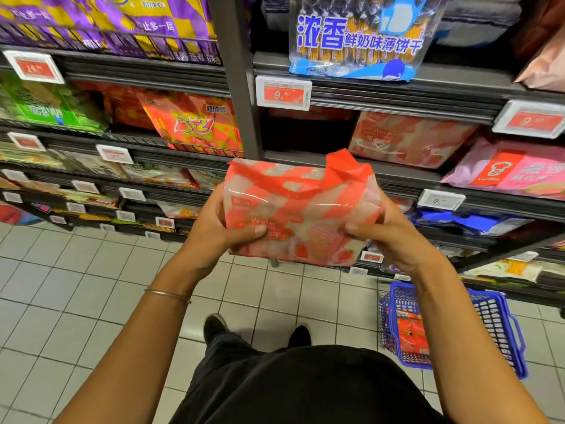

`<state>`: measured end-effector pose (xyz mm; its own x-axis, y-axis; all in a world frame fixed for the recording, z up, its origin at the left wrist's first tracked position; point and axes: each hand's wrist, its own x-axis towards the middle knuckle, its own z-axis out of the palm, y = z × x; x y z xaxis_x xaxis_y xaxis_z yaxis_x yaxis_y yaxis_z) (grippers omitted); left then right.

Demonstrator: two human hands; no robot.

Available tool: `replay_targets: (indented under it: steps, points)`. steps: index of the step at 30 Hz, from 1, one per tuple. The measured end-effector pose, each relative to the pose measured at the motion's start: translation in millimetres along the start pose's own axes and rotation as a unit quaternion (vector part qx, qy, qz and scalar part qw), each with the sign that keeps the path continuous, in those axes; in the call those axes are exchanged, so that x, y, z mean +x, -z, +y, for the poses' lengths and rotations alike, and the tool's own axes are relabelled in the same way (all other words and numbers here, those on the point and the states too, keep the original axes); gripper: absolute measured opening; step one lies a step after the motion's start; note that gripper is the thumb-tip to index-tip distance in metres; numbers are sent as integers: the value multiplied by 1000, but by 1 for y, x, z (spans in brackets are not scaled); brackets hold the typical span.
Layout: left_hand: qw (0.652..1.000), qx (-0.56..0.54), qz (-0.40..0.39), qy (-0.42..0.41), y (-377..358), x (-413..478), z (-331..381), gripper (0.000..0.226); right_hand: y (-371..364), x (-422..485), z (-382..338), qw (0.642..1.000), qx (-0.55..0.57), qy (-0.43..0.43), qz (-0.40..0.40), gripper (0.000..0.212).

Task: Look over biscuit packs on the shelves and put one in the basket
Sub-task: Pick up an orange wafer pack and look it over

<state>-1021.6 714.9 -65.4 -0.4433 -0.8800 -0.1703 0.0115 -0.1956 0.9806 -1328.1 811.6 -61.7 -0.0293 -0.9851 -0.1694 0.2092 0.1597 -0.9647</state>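
I hold a red-and-white strawberry wafer pack (301,206) in front of the shelves at chest height. My left hand (223,228) grips its left side with the thumb on the front. My right hand (388,231) grips its right side, thumb across the lower front. A blue plastic basket (501,325) stands on the tiled floor at the lower right, partly hidden by my right forearm, with a red pack (411,332) inside. A matching wafer pack (406,139) lies on the shelf behind.
Dark metal shelves (367,166) fill the upper view, stocked with purple, orange, green, pink and blue-and-white biscuit packs (357,38). A vertical shelf post (241,87) stands just behind the held pack. Price tags (282,93) line the shelf edges. My shoes stand on white floor tiles (91,286).
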Motion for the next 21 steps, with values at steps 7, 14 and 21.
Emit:
replay_targets:
  steps: [7, 14, 21]
  points:
    - [969, -152, -33, 190, -9, -1, 4, 72, -14, -3, -23, 994, 102, -25, 2, 90]
    - [914, -252, -106, 301, -28, -13, 0, 67, -35, 7, -23, 966, 230, -111, 32, 81]
    - [883, -262, -134, 367, -28, -12, 1, 91, -28, 6, -14, 954, 226, -182, 79, 84]
